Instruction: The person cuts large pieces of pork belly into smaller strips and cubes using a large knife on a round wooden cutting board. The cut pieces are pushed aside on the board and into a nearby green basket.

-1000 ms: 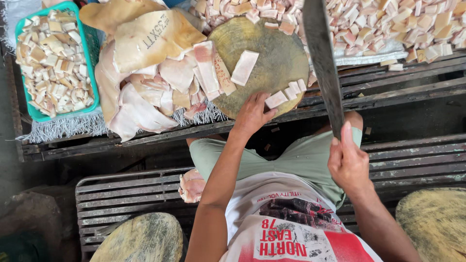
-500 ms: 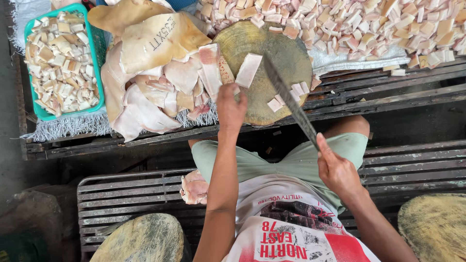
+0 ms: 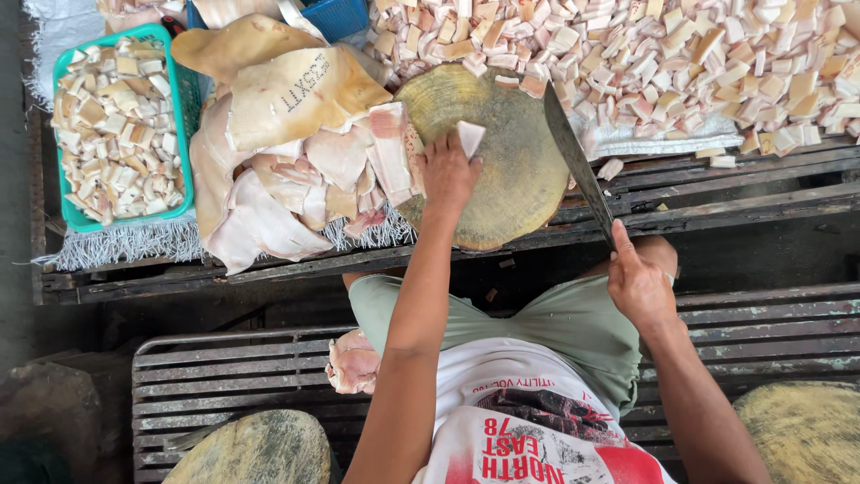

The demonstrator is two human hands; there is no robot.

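Head view: the left hand presses a pale meat strip flat on the round block, fingers closed over it to steady it. Right hand is clamped on the cleaver, its blade angled over the block's right edge, clear of those fingers.

The cleaver handle is concealed inside the right hand. The left hand covers the near end of the white piece. The cut-piece heap and blue basket are cropped by the top edge.
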